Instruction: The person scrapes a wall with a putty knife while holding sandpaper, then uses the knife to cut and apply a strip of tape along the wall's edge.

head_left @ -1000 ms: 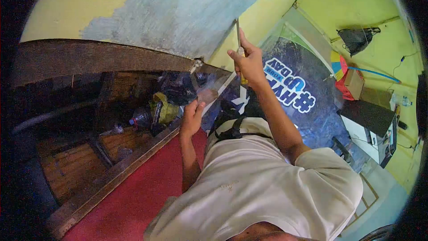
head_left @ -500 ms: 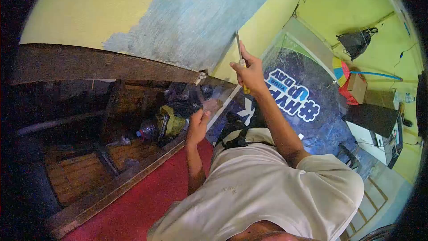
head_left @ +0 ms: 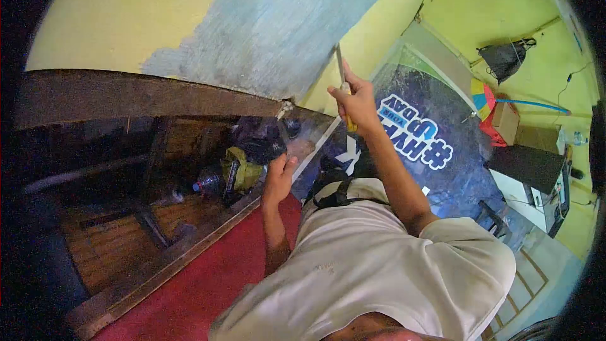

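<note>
Yellow-handled tool [head_left: 345, 88] wrapped tight in right hand [head_left: 361, 107]; best laid flat on wall [head_left: 271, 31], upper middle. Left hand [head_left: 276, 181] half curled, hard to tell around what.

Tool [head_left: 341, 65] in right hand [head_left: 361, 106], before wall [head_left: 284, 31]; bottle [head_left: 208, 184] left of sack [head_left: 247, 173]; box [head_left: 505, 121] right of banner [head_left: 413, 91].

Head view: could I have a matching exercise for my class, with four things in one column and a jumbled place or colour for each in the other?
Things:
1. tool
2. dark bag
3. banner
4. shirt

Places or colours:
A. against the yellow-green wall
B. off-white
C. gripped in the right hand
D. mostly dark blue

Right pairs: 1-C, 2-A, 3-D, 4-B.
</note>
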`<state>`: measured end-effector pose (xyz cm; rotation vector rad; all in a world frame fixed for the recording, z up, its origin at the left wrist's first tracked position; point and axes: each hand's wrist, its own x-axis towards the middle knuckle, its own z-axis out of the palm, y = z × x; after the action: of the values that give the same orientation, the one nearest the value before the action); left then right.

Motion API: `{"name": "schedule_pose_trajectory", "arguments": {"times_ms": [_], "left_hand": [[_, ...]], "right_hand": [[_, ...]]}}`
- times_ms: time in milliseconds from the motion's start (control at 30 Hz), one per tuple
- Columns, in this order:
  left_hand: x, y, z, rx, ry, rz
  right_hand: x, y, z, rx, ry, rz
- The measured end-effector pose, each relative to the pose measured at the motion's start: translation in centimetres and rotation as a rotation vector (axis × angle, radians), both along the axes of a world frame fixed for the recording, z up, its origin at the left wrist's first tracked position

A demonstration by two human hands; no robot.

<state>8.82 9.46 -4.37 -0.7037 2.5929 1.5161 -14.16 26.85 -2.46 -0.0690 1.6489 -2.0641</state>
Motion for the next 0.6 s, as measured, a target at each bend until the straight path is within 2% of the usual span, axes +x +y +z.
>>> {"name": "schedule_pose_trajectory", "arguments": {"times_ms": [67,133,167,267,300,367,467,567,600], "left_hand": [[-0.5,0.2,0.9,-0.019,0.005,0.004],[-0.7,-0.5,-0.1,0.017,0.054,-0.023],[-0.4,-0.3,-0.5,0.028,0.069,-0.031],[-1.1,0.5,0.9,0.021,0.11,-0.043],[-1.1,0.6,0.9,0.026,0.141,-0.036],[-1.2,0.8,0.4,0.042,0.201,-0.023],[-0.1,-0.5,-1.0,-0.008,0.032,-0.057],[-2.1,0.9,1.1,0.079,0.211,-0.014],[-1.6,0.9,0.9,0.078,0.195,-0.01]], "right_hand": [[-0.9,-0.1,-0.4,0.043,0.055,-0.019],[-1.0,-0.3,-0.9,0.089,0.089,-0.038],[-1.7,-0.2,-1.1,0.035,0.021,-0.075],[0.1,-0.1,0.8,0.08,0.097,0.007],[0.7,-0.1,1.0,-0.029,0.015,0.027],[-0.3,0.1,1.1,0.015,-0.007,0.015],[0.2,0.3,0.4,0.024,0.008,0.011],[0.0,0.2,1.6,0.049,0.022,0.018],[-0.1,0.3,1.2,0.057,0.021,0.013]]}}
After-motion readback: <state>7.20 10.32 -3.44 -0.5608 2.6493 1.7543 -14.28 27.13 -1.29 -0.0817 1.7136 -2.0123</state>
